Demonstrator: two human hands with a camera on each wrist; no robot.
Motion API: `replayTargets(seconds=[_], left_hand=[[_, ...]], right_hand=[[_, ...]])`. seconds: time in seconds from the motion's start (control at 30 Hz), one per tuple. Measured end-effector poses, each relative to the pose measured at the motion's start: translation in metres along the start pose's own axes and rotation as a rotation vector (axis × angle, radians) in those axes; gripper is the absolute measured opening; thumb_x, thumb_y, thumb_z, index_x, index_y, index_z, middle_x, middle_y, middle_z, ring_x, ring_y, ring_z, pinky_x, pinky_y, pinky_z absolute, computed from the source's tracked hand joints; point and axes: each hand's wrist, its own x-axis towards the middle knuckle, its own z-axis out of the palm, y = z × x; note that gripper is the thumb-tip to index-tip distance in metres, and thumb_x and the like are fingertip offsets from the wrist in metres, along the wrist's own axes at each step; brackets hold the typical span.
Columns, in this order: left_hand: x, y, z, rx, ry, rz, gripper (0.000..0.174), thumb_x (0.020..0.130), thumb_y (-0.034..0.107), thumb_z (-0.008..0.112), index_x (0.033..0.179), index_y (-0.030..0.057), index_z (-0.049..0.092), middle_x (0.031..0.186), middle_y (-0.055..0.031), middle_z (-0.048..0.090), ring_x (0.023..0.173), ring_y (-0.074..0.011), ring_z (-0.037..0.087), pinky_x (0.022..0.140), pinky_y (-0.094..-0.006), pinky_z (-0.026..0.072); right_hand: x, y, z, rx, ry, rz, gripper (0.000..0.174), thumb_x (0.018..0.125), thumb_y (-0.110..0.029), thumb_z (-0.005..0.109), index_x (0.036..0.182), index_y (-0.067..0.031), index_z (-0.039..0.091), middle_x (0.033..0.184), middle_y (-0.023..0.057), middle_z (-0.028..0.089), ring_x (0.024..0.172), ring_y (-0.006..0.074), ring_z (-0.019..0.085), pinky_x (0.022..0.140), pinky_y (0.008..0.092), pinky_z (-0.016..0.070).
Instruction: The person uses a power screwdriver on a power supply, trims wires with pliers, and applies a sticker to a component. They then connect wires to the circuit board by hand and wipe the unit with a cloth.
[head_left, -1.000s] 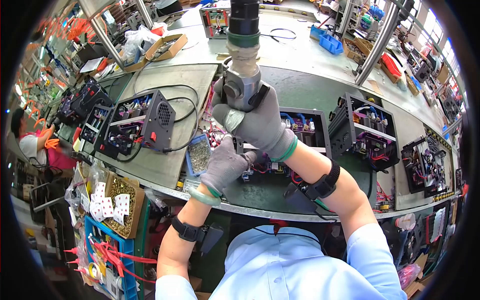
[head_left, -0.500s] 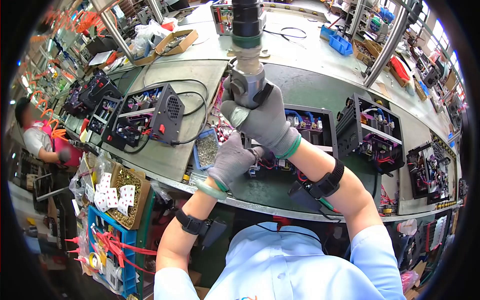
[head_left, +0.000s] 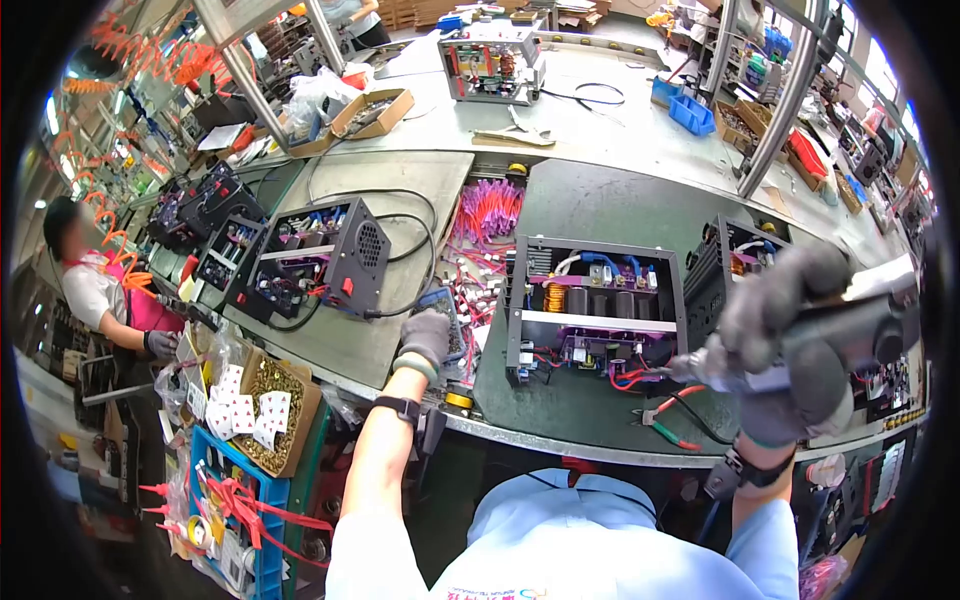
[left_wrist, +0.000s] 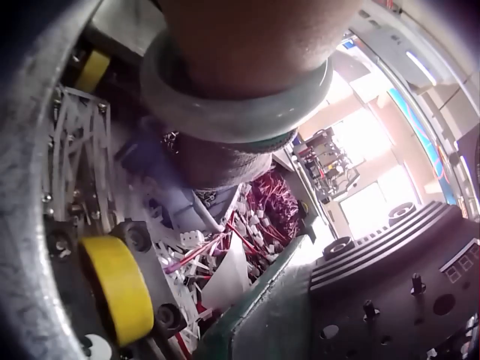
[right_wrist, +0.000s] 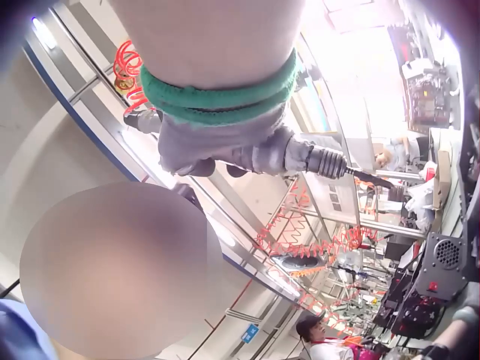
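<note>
My gloved right hand (head_left: 800, 395) grips a power screwdriver (head_left: 708, 366), blurred in the head view and tipped sideways with its bit pointing left. In the right wrist view the ribbed nose of the screwdriver (right_wrist: 326, 161) sticks out past the glove. Left of the bit sits an open black metal case (head_left: 600, 325) packed with coils, wires and boards. My gloved left hand (head_left: 425, 335) reaches down into a blue tray (head_left: 457, 345) of small metal parts; its fingertips are hidden. In the left wrist view, a pale bangle (left_wrist: 232, 112) and the wrist cover most of that hand.
Pliers (head_left: 668, 425) with red and green handles lie before the case. Loose connectors and pink-red wires (head_left: 490, 210) fill a gap between the boards. Another black case (head_left: 325, 255) with a looped cable stands left. A person (head_left: 105, 290) works at far left.
My right hand has swung from above the case to the right, tipping the screwdriver from upright to sideways. My left hand has left the case's edge and moved left to the blue tray.
</note>
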Motion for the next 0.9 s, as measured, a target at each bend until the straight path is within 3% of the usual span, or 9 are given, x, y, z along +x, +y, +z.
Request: replayTargets(seconds=[0.13,0.23,0.4,0.5,0.67,0.73,0.83,0.87,0.9], left_hand=[[0.000,0.001,-0.016,-0.015,-0.036,-0.038,0.017,0.087,0.018,0.068,0.100,0.0119,0.077,0.104,-0.0170,0.075,0.099,-0.0321,0.073,0.081,-0.0440,0.0593],[-0.003,-0.007,-0.011,-0.182,-0.017,-0.231,0.020,0.089,0.023,0.063,0.101,0.0126,0.076,0.102,-0.0174,0.074,0.100,-0.0344,0.072,0.084,-0.0468,0.0573],[-0.013,-0.025,0.003,-0.256,0.125,-0.192,0.017,0.086,0.026,0.065,0.095,0.0158,0.076,0.100,-0.0165,0.073,0.093,-0.0369,0.071,0.083,-0.0462,0.0561],[-0.025,-0.034,-0.005,-0.517,0.297,-0.231,0.012,0.082,0.021,0.066,0.087,0.0154,0.076,0.091,-0.0161,0.073,0.090,-0.0345,0.071,0.081,-0.0435,0.0557],[-0.033,-0.038,-0.004,-0.539,0.318,-0.291,0.011,0.081,0.020,0.069,0.087,0.0125,0.076,0.089,-0.0161,0.073,0.087,-0.0340,0.071,0.079,-0.0425,0.0561],[-0.035,-0.035,-0.009,-0.716,0.352,-0.242,0.012,0.081,0.020,0.070,0.085,0.0107,0.075,0.087,-0.0151,0.073,0.085,-0.0331,0.072,0.077,-0.0410,0.0563],[-0.029,-0.040,-0.010,-0.634,0.403,-0.243,0.012,0.079,0.020,0.071,0.085,0.0095,0.075,0.084,-0.0118,0.074,0.079,-0.0275,0.073,0.075,-0.0375,0.0560],[-0.025,-0.046,-0.001,-0.736,0.410,-0.186,0.014,0.084,0.017,0.070,0.094,0.0082,0.076,0.082,-0.0104,0.075,0.075,-0.0221,0.073,0.067,-0.0347,0.0556],[-0.033,-0.039,-0.017,-1.059,0.295,-0.237,0.016,0.089,0.017,0.069,0.100,0.0071,0.075,0.083,-0.0089,0.075,0.074,-0.0190,0.073,0.062,-0.0309,0.0541]], right_hand=[[-0.025,-0.026,-0.011,-0.169,0.160,-0.053,0.057,0.090,-0.014,0.074,0.140,-0.0070,0.048,0.099,0.0078,0.052,0.077,0.0178,0.057,0.055,0.0328,0.0563],[-0.029,-0.022,-0.018,-0.207,0.159,-0.084,0.058,0.089,-0.015,0.074,0.140,-0.0051,0.048,0.099,0.0077,0.051,0.076,0.0165,0.055,0.054,0.0297,0.0532],[-0.020,-0.006,-0.005,-0.090,0.229,0.014,0.059,0.087,-0.018,0.075,0.138,-0.0045,0.049,0.100,0.0077,0.052,0.076,0.0160,0.057,0.060,0.0306,0.0525],[-0.019,-0.002,-0.002,-0.088,0.264,0.066,0.061,0.085,-0.019,0.077,0.137,-0.0042,0.050,0.100,0.0075,0.054,0.075,0.0146,0.059,0.068,0.0307,0.0518],[-0.020,0.003,-0.004,-0.066,0.293,0.028,0.062,0.084,-0.019,0.078,0.137,-0.0052,0.050,0.100,0.0072,0.054,0.074,0.0139,0.059,0.068,0.0310,0.0519],[-0.023,0.002,-0.004,-0.054,0.320,0.034,0.062,0.085,-0.020,0.078,0.138,-0.0050,0.049,0.101,0.0071,0.053,0.075,0.0144,0.058,0.068,0.0308,0.0523],[-0.026,0.005,-0.005,-0.069,0.357,-0.005,0.063,0.086,-0.022,0.078,0.139,-0.0040,0.048,0.102,0.0072,0.051,0.076,0.0151,0.055,0.067,0.0308,0.0528],[-0.028,0.003,-0.010,-0.067,0.353,-0.014,0.063,0.086,-0.022,0.077,0.139,-0.0047,0.048,0.102,0.0074,0.051,0.077,0.0155,0.056,0.067,0.0316,0.0531],[-0.030,0.004,-0.015,-0.061,0.342,-0.025,0.062,0.087,-0.021,0.077,0.139,-0.0054,0.048,0.103,0.0077,0.052,0.078,0.0159,0.056,0.067,0.0323,0.0533]])
